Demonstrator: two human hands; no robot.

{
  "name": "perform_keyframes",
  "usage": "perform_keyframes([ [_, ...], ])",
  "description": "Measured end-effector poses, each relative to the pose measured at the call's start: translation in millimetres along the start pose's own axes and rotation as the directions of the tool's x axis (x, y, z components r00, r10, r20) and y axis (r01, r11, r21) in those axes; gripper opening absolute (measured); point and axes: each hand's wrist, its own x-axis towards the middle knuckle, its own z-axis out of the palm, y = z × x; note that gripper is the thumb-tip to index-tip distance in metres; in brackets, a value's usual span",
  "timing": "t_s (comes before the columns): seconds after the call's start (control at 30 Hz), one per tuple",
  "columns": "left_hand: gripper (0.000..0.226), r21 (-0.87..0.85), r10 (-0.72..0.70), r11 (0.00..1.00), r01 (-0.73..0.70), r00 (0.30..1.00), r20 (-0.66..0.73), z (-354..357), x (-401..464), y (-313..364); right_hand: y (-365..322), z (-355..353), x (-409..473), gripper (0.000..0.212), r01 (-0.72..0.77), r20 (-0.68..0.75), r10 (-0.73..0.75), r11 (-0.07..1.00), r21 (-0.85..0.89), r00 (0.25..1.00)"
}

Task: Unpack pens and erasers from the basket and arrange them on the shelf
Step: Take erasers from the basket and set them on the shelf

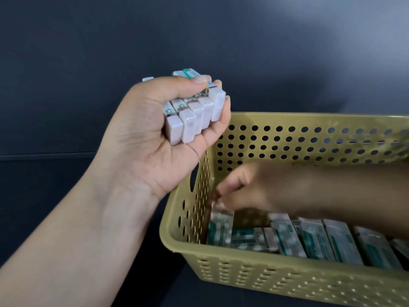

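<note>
My left hand is raised left of the basket, palm toward me, gripping a row of several white erasers with teal-printed sleeves. The olive perforated plastic basket stands at the lower right. Several more wrapped erasers lie side by side on its bottom. My right hand reaches into the basket from the right, blurred by motion, its fingertips down at an eraser near the basket's left wall. Whether it pinches that eraser I cannot tell. No pens or shelf are in view.
A dark blue-grey surface fills the background behind and left of the basket, with a horizontal seam at mid height on the left.
</note>
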Motion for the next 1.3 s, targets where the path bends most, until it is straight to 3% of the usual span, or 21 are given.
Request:
perform_keyframes([
  [0.13, 0.007, -0.076, 0.049, 0.995, -0.060, 0.989, -0.143, 13.1, -0.3, 4.5, -10.5, -22.7, -1.1, 0.004, 0.085, -0.144, -0.044, 0.954, 0.287, 0.989],
  [0.23, 0.010, -0.115, 0.049, 0.991, -0.072, 0.981, -0.186, 21.3, -3.4, 5.7, -16.3, -39.6, -6.3, 0.004, 0.208, -0.334, -0.078, 0.905, 0.372, 0.939],
  [0.33, 0.013, -0.115, 0.038, 0.991, -0.064, 0.976, -0.213, 22.9, -5.5, 5.5, -22.6, -54.7, -12.9, 0.017, 0.401, -0.573, -0.141, 0.843, 0.357, 0.807],
  [0.43, 0.010, -0.118, 0.021, 0.992, -0.052, 0.969, -0.248, 25.0, -6.7, 6.3, -26.7, -63.0, -19.6, 0.019, 0.572, -0.703, -0.196, 0.743, 0.349, 0.684],
  [0.57, 0.023, -0.081, 0.011, 0.996, -0.034, 0.962, -0.273, 25.6, -6.6, 6.2, -30.4, -56.7, -25.9, 0.015, 0.654, -0.696, -0.305, 0.691, 0.307, 0.650],
  [0.77, 0.035, -0.107, -0.018, 0.994, 0.001, 0.988, -0.157, 23.6, -8.0, 7.7, -29.1, -43.4, -22.3, 0.027, 0.673, -0.646, -0.528, 0.739, -0.030, 0.552],
  [0.9, 0.037, -0.113, 0.010, 0.993, -0.027, 0.990, -0.142, 19.9, -6.3, 6.6, -26.5, -37.8, -19.2, 0.032, 0.650, -0.552, -0.600, 0.749, -0.132, 0.579],
  [1.1, 0.024, -0.032, 0.013, 0.999, -0.018, 0.987, -0.159, 18.8, -5.8, 7.7, -19.6, -27.9, -11.9, 0.064, 0.491, -0.501, -0.580, 0.813, -0.312, 0.642],
  [1.2, 0.025, -0.013, -0.003, 1.000, 0.001, 0.989, -0.151, 19.1, -6.2, 7.8, -19.3, -32.4, -15.1, 0.052, 0.552, -0.486, -0.580, 0.805, -0.216, 0.654],
  [1.3, 0.032, -0.016, -0.021, 1.000, 0.019, 0.986, -0.163, 20.5, -7.0, 7.2, -21.3, -37.3, -15.1, 0.032, 0.635, -0.504, -0.622, 0.753, -0.174, 0.600],
])
